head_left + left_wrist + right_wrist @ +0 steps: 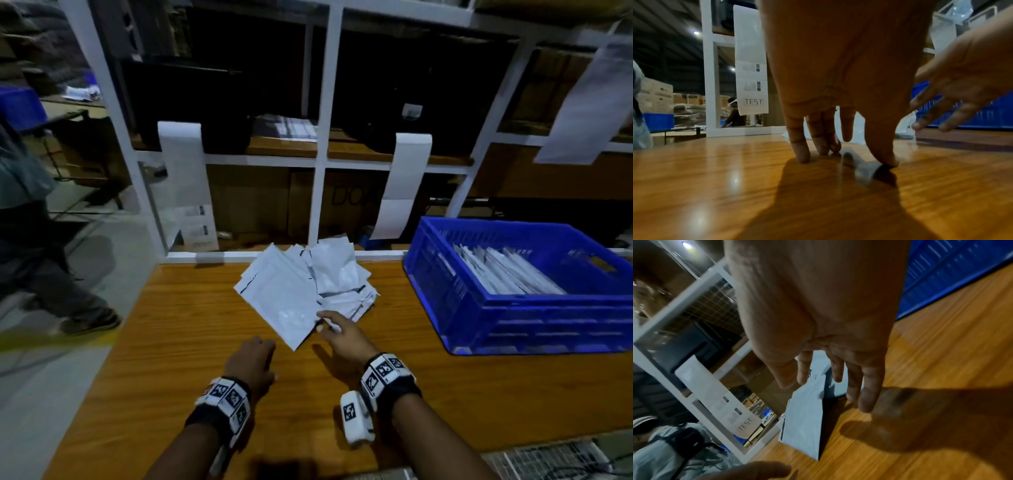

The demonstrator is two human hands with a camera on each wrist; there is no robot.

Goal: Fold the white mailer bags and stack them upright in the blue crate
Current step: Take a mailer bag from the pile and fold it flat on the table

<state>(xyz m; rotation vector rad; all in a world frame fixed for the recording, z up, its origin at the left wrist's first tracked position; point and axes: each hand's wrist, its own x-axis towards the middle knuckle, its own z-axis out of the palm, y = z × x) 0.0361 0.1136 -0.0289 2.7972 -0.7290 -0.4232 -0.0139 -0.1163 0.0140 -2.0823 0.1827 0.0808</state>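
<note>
A loose pile of white mailer bags [301, 287] lies on the wooden surface [171, 335], left of the blue crate [520, 284], in which folded bags [503, 270] stand on edge. My right hand [339, 334], fingers extended, touches the nearest bag's edge without gripping. My left hand [251, 363] rests fingertips [803, 154] on the surface, holding nothing. A white shelving frame [322, 137] stands behind.

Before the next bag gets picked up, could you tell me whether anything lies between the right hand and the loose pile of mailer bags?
Nothing visible does. The right hand is open at the near edge of the pile of mailer bags, with only bare table around it.
</note>
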